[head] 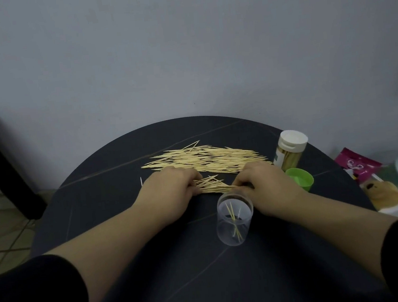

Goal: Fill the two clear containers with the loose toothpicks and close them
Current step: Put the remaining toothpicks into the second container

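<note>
Roughly halfway, I'd say: the capped jar [291,151] looked full, the open jar [235,217] held just a few picks, green lid [301,180] off nearby. The left hand [170,191] and right hand [268,182] each curled round an end of a small bunch [212,186] just behind it; big pile [206,158] waited beyond.

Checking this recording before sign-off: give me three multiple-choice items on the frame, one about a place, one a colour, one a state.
1. Where is the green lid? A) on the floor B) on the table, right of the right hand C) on a stool
2. The closed container has a lid of which colour? A) white B) red C) black
3. The near container is: A) capped, full B) open, few toothpicks inside C) tipped over, empty
Key: B, it lies on the tabletop beside that hand; A, a white cap tops it; B, no lid, a few sticks stand inside.
</note>
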